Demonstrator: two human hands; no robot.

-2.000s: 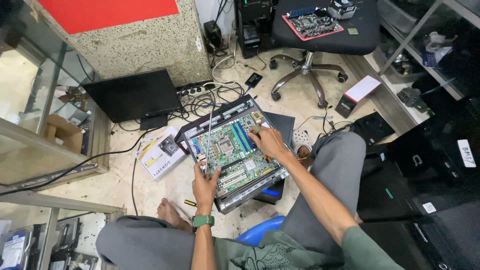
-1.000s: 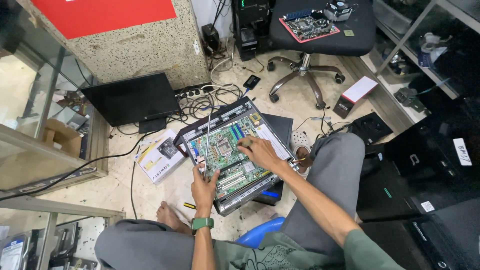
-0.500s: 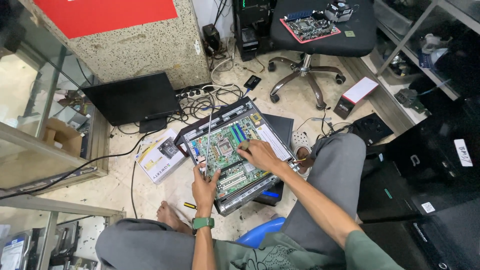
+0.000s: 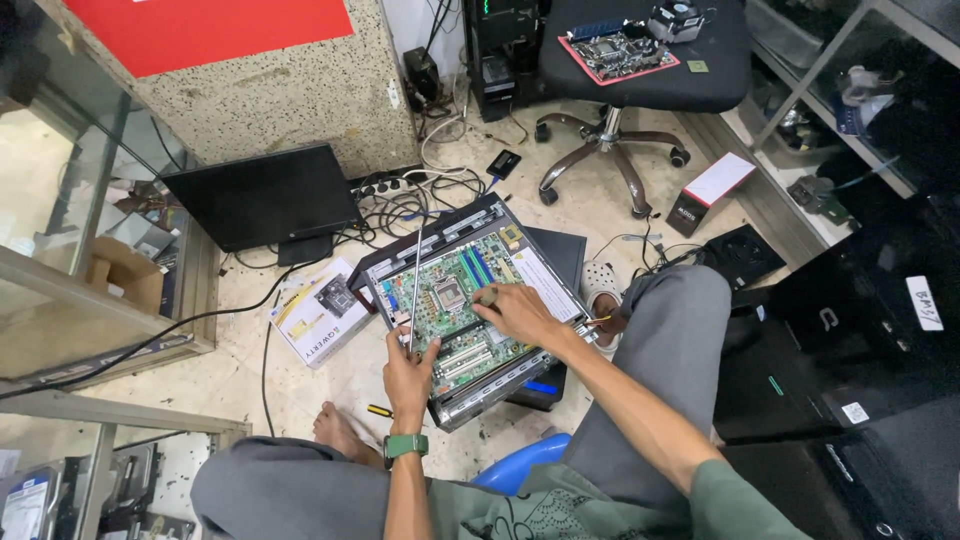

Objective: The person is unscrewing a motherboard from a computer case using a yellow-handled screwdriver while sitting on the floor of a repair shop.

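An open small desktop computer case (image 4: 520, 385) lies on the floor between my knees, its green motherboard (image 4: 452, 300) exposed. My left hand (image 4: 408, 375) grips a long thin metal rod (image 4: 415, 270) that stands up over the board's left side. My right hand (image 4: 515, 310) rests palm down on the middle of the board, fingers curled beside the processor socket. A green watch sits on my left wrist.
A black monitor (image 4: 262, 198) leans by the stone pillar. A white box (image 4: 318, 312) lies left of the case, a yellow-handled screwdriver (image 4: 378, 411) by my bare foot. An office chair (image 4: 630, 60) carries another motherboard. Cables tangle behind the case; black computer cases stand at right.
My right hand has slid from the board's upper right corner down toward its middle. My left hand keeps its hold on the rod.
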